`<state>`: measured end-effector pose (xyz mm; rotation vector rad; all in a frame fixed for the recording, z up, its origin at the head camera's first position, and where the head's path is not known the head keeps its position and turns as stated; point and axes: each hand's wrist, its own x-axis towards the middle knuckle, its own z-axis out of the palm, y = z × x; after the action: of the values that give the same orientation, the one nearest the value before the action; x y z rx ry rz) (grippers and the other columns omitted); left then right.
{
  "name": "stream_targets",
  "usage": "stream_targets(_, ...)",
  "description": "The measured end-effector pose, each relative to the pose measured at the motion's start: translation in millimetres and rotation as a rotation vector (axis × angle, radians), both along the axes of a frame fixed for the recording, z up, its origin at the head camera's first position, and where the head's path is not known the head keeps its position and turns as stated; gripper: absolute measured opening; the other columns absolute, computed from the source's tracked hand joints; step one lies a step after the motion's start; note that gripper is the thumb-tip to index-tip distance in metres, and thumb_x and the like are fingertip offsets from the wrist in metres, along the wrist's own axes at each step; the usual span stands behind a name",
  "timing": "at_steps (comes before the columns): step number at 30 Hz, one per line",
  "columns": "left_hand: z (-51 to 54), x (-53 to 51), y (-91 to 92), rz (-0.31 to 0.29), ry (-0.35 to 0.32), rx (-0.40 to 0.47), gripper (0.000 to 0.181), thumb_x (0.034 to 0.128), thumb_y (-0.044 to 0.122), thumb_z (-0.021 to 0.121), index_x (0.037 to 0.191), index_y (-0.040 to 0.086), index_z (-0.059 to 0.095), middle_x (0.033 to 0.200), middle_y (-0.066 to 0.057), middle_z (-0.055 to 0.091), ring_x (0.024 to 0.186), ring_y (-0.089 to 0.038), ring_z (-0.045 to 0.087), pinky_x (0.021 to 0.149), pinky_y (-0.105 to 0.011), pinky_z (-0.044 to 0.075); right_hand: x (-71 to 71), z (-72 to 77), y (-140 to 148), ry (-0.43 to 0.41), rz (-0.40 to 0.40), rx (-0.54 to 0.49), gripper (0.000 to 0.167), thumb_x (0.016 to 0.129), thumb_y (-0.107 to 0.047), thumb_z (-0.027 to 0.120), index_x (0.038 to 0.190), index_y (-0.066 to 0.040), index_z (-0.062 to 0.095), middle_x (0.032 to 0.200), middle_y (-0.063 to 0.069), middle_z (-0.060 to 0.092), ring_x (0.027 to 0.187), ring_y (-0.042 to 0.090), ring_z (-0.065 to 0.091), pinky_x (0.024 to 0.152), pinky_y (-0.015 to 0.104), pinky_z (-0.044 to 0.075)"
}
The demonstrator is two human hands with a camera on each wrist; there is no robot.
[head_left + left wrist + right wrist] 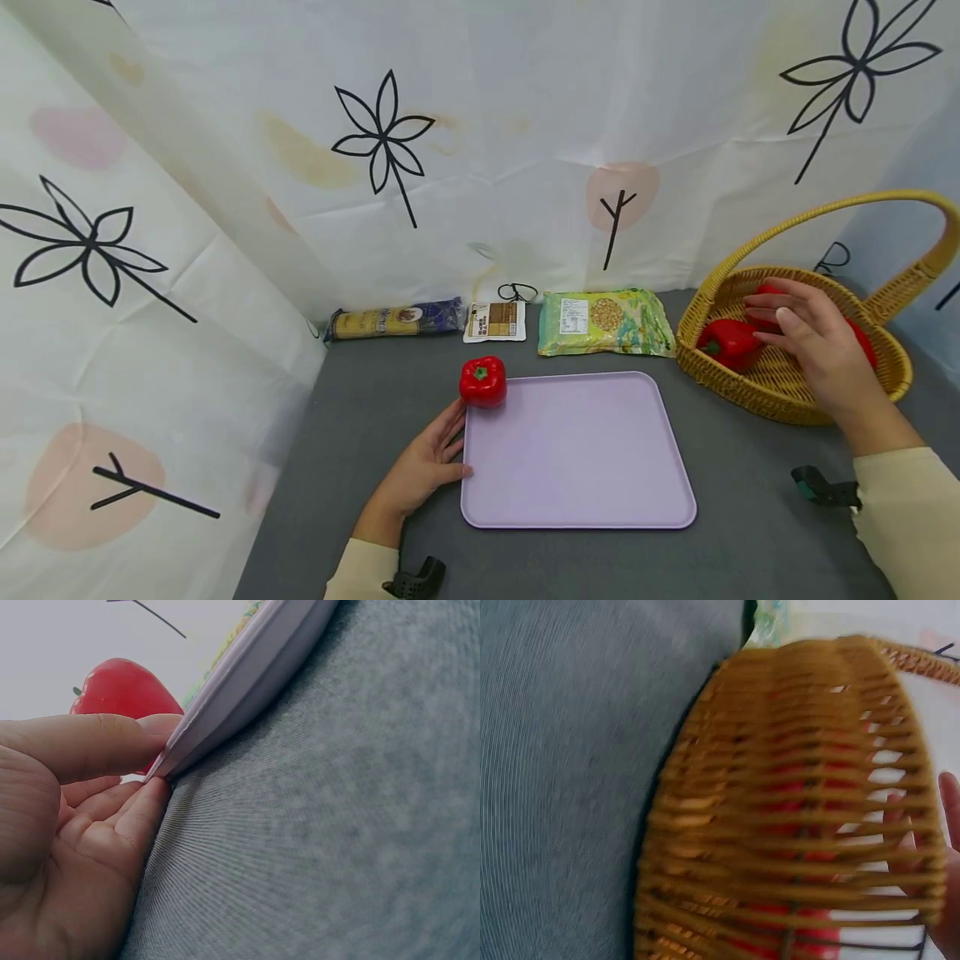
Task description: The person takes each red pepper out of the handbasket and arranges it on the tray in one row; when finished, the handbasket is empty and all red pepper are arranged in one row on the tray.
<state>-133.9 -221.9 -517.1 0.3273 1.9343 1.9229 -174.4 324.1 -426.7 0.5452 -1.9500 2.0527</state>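
Observation:
A lilac tray (577, 450) lies on the grey table, and my left hand (423, 467) pinches its left rim; in the left wrist view the thumb of that hand (82, 795) is over the tray's edge (232, 690). One red pepper (483, 382) sits at the tray's back-left corner, also showing behind the thumb as a red pepper (124, 690). My right hand (832, 358) reaches over the yellow wicker basket (757, 400), fingers extended in front of a red pepper (770, 290); contact is unclear. Another pepper (731, 345) lies beside them. Basket slats (802, 772) partly hide the hand (937, 877).
Along the back of the table lie a blue and yellow packet (397, 320), a small brown and white packet (495, 322) and a green and yellow bag (603, 323). The basket's tall handle (832, 204) arches above it. A patterned cloth (487, 167) hangs behind.

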Motion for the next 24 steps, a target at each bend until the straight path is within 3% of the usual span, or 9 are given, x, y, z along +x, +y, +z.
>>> stream_targets(6, -1.4, -1.5, -0.2, -0.011, 0.011, 0.007, 0.108, 0.0882, -0.017, 0.078, 0.174, 0.006, 0.017, 0.180, -0.013, 0.015, 0.163, -0.032, 0.019, 0.118, -0.035, 0.040, -6.1, -12.6, 12.9, -0.053, -0.118, 0.140, 0.045, 0.114, -0.003, 0.046, 0.158, -0.015, 0.049, 0.140, 0.001, 0.060, 0.126, 0.008, 0.057, 0.095, 0.010, 0.049)
stream_targets(11, -2.2, -1.5, -0.1, -0.013, 0.010, 0.007, 0.109, 0.0879, -0.017, 0.078, 0.174, 0.005, 0.017, 0.180, -0.013, 0.016, 0.163, -0.031, 0.020, 0.118, -0.033, 0.041, -7.9, -18.2, 17.8, -0.122, -0.136, 0.159, 0.044, 0.116, -0.008, 0.047, 0.157, -0.022, 0.050, 0.139, -0.006, 0.061, 0.125, 0.004, 0.057, 0.094, 0.011, 0.047)
stream_targets(14, -2.1, -1.0, -0.1, -0.007, 0.004, 0.006, 0.109, 0.0878, -0.018, 0.078, 0.174, 0.006, 0.017, 0.180, -0.012, 0.017, 0.163, -0.030, 0.022, 0.117, -0.034, 0.042, -9.5, -17.2, 17.1, -0.187, -0.171, 0.282, 0.046, 0.116, -0.014, 0.050, 0.159, -0.028, 0.047, 0.140, -0.011, 0.058, 0.126, 0.002, 0.052, 0.095, 0.010, 0.044)
stream_targets(15, -2.1, -0.9, -0.1, -0.005, 0.003, 0.007, 0.109, 0.0877, -0.018, 0.078, 0.174, 0.006, 0.017, 0.180, -0.012, 0.017, 0.163, -0.030, 0.022, 0.117, -0.034, 0.042, -10.1, -16.6, 16.1, -0.216, -0.178, 0.340, 0.048, 0.116, -0.018, 0.051, 0.162, -0.027, 0.045, 0.143, -0.007, 0.057, 0.128, 0.005, 0.050, 0.098, 0.012, 0.043)
stream_targets(17, -2.1, -0.8, -0.2, 0.001, -0.002, 0.003, 0.109, 0.0876, -0.018, 0.078, 0.175, 0.007, 0.017, 0.180, -0.010, 0.018, 0.163, -0.028, 0.023, 0.117, -0.034, 0.042, -12.4, -15.1, 14.0, -0.275, -0.154, 0.447, 0.055, 0.116, -0.024, 0.052, 0.168, -0.021, 0.037, 0.153, 0.005, 0.051, 0.137, 0.020, 0.045, 0.111, 0.024, 0.041)
stream_targets(19, -2.0, -0.8, -0.4, -0.002, 0.005, 0.005, 0.108, 0.0881, -0.018, 0.078, 0.175, 0.006, 0.017, 0.180, -0.012, 0.017, 0.163, -0.030, 0.022, 0.117, -0.034, 0.042, -15.5, -13.7, 11.8, -0.344, -0.120, 0.535, 0.067, 0.114, -0.031, 0.056, 0.172, -0.013, 0.027, 0.162, 0.021, 0.040, 0.146, 0.038, 0.036, 0.121, 0.048, 0.038)
stream_targets(21, -1.6, -0.9, -0.4, 0.000, 0.001, 0.001, 0.109, 0.0882, -0.017, 0.078, 0.175, 0.007, 0.017, 0.180, -0.010, 0.018, 0.163, -0.029, 0.023, 0.117, -0.033, 0.042, -18.6, -12.1, 10.6, -0.397, -0.081, 0.616, 0.081, 0.112, -0.037, 0.059, 0.173, -0.004, 0.016, 0.167, 0.035, 0.026, 0.149, 0.055, 0.023, 0.117, 0.075, 0.031)
stream_targets(23, -1.0, -0.8, -0.4, -0.005, 0.008, -0.002, 0.108, 0.0887, -0.016, 0.079, 0.175, 0.007, 0.017, 0.180, -0.012, 0.017, 0.163, -0.030, 0.021, 0.117, -0.034, 0.042, -21.4, -11.1, 10.7, -0.436, -0.063, 0.688, 0.090, 0.110, -0.041, 0.063, 0.173, -0.002, 0.012, 0.169, 0.039, 0.018, 0.150, 0.064, 0.015, 0.107, 0.089, 0.027)
stream_targets(24, -0.7, -0.7, -0.4, -0.008, 0.011, 0.000, 0.108, 0.0890, -0.016, 0.078, 0.175, 0.006, 0.017, 0.180, -0.013, 0.016, 0.163, -0.031, 0.021, 0.117, -0.034, 0.042, -22.5, -11.1, 11.3, -0.446, -0.058, 0.722, 0.093, 0.108, -0.043, 0.065, 0.173, -0.002, 0.012, 0.169, 0.040, 0.015, 0.150, 0.065, 0.013, 0.106, 0.090, 0.026)
